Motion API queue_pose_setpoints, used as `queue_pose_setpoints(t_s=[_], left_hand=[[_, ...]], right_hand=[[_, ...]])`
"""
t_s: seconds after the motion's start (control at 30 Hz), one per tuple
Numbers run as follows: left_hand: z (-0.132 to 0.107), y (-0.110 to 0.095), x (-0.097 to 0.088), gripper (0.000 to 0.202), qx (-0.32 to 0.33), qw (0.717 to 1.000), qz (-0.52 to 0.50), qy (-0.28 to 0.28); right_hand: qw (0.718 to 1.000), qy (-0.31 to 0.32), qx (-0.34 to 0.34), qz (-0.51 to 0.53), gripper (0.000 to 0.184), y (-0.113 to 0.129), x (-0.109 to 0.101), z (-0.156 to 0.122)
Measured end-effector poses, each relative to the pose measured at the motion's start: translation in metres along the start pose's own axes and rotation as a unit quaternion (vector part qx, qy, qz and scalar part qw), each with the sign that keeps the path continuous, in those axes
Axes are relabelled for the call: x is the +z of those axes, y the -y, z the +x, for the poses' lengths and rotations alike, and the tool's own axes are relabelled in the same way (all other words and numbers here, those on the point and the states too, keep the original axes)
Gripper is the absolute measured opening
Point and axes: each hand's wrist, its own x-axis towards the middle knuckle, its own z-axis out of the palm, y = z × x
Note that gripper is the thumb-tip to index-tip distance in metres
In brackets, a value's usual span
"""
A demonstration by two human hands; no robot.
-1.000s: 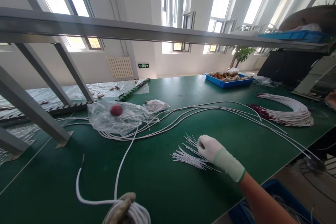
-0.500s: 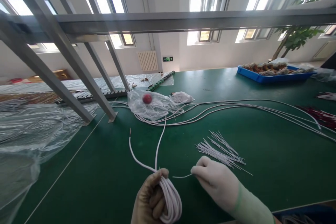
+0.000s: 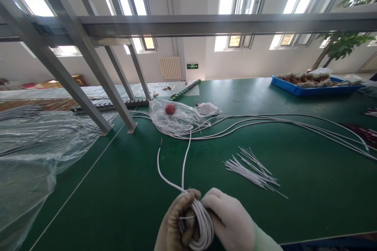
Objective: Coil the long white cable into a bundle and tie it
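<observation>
My left hand [image 3: 173, 225], in a tan glove, is closed around a coil of white cable [image 3: 202, 223] at the bottom middle. Pressed against the coil's right side is my right hand [image 3: 228, 219] in a white glove, its fingers pinched on a thin white tie [image 3: 186, 217] that crosses the coil. Two loose cable ends rise from the coil toward the far side of the green table [image 3: 118, 188]. A pile of thin white ties [image 3: 253, 168] lies just right of and beyond my hands.
A clear plastic bag [image 3: 173, 119] with a red object [image 3: 170, 109] rests on long white cables [image 3: 279, 121] mid-table. Plastic sheeting [image 3: 32, 153] covers the left. Metal frame legs [image 3: 118, 115] stand at the back left. A blue tray [image 3: 312, 84] sits far right.
The view swung left. My right hand left the pile of ties with one tie and came in against the coil. My left hand lifted the coil into view.
</observation>
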Motion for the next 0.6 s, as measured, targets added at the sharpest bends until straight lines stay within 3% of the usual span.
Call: queue_pose_setpoints(t_s=[0.07, 0.17, 0.23, 0.3, 0.33, 0.4, 0.5, 0.6], left_hand=[[0.003, 0.006, -0.006, 0.030, 0.057, 0.997, 0.045, -0.011], [0.003, -0.009, -0.005, 0.029, 0.100, 0.990, 0.095, 0.000], [0.001, -0.028, 0.002, 0.013, 0.064, 0.991, 0.113, 0.015], [-0.001, -0.045, 0.009, 0.006, -0.028, 0.995, 0.092, 0.011], [-0.002, -0.050, 0.011, 0.009, -0.067, 0.995, 0.067, 0.010], [-0.003, -0.054, 0.015, 0.009, -0.112, 0.993, 0.021, 0.024], [-0.005, -0.052, 0.017, 0.004, -0.113, 0.992, 0.009, 0.063], [-0.011, -0.051, 0.020, 0.006, -0.088, 0.994, -0.001, 0.059]], right_hand=[[0.997, -0.002, 0.037, 0.065, 0.019, 0.002, 0.003, -0.003], [0.987, -0.016, 0.100, 0.124, 0.027, 0.004, 0.011, -0.011], [0.983, -0.048, 0.141, 0.106, 0.060, 0.004, 0.018, -0.014], [0.984, -0.060, 0.154, 0.066, 0.087, 0.004, 0.026, -0.013], [0.986, -0.061, 0.148, 0.048, 0.089, 0.003, 0.028, -0.012], [0.992, -0.065, 0.108, 0.020, 0.077, 0.001, 0.032, -0.008], [0.995, -0.096, 0.004, 0.008, 0.055, -0.002, 0.033, -0.005], [0.987, -0.129, -0.098, 0.022, 0.051, -0.003, 0.030, -0.005]])
